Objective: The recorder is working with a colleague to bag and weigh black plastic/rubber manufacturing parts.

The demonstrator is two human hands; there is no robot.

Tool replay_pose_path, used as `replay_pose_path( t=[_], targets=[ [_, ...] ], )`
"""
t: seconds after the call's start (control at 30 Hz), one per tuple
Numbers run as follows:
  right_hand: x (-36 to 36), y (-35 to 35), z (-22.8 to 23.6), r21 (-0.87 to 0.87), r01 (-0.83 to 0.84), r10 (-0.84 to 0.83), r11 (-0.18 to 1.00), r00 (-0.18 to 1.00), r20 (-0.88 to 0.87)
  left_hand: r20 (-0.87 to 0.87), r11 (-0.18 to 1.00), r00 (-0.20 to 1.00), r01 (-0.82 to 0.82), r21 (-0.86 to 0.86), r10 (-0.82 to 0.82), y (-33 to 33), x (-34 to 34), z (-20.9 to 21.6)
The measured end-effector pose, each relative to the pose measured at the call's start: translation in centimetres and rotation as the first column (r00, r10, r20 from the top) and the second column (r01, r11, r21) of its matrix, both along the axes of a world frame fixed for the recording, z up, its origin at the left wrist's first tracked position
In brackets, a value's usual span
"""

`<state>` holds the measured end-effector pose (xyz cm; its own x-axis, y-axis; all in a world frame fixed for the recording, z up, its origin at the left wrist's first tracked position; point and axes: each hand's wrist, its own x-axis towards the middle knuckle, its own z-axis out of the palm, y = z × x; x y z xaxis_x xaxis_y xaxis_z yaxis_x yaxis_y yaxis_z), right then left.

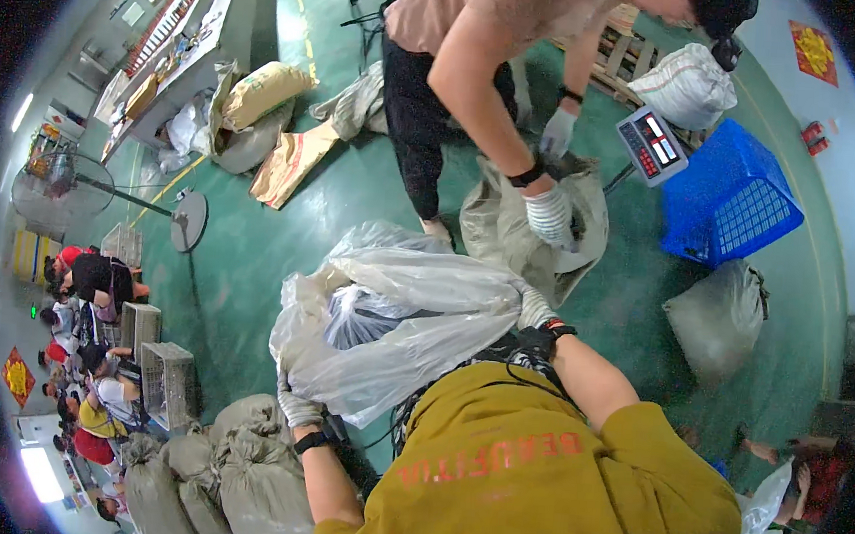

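A large clear plastic bag (pixel 417 276) is held spread in front of me with its mouth open upward. My left hand (pixel 298 408), in a pale knit glove, is closed on the bag's near left edge. On the right side, my right hand (pixel 535 308), gloved likewise, grips the rim. Inside the bag sits a dark bundle (pixel 358 320) under thin, gathered plastic; what it is I cannot make out. Just beyond, a co-worker's gloved hands hold a grey-beige woven sack (pixel 508 238), apart from my hands.
A co-worker (pixel 479 65) bends over the sack. Right of it are a weighing scale display (pixel 653 144), a blue basket (pixel 730 202) and a filled translucent bag (pixel 718 319). Stuffed sacks (pixel 263 477) stand lower left; a standing fan (pixel 189 220) and several people are farther left.
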<state>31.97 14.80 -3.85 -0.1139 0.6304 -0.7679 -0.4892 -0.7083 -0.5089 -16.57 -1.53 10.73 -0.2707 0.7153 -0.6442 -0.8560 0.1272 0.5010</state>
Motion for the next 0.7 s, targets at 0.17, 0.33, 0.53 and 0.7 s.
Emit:
replay_pose_path(
  t=[0.17, 0.33, 0.53, 0.7],
  targets=[
    [-2.1, 0.7, 2.6, -0.146, 0.018, -0.049, 0.989, 0.975, -0.217, -0.138, 0.999, 0.99, 0.04, -0.012, -0.041, -1.1, -0.1, -0.2],
    [-2.5, 1.0, 3.4, -0.197, 0.015, -0.034, 0.98, 0.995, -0.091, -0.107, 0.998, 0.994, 0.01, -0.06, -0.017, -0.7, 0.5, -0.1],
    [-2.9, 0.8, 4.7, -0.094, 0.031, -0.031, 0.995, 1.0, 0.001, -0.309, 0.997, 0.948, 0.077, -0.009, -0.076, -1.5, -0.5, -1.9],
    [-2.7, 0.2, 6.8, -0.151, 0.086, -0.089, 0.985, 0.996, -0.013, -0.134, 0.993, 0.984, 0.115, -0.039, -0.119, -0.3, 1.1, 0.3]
  ],
)
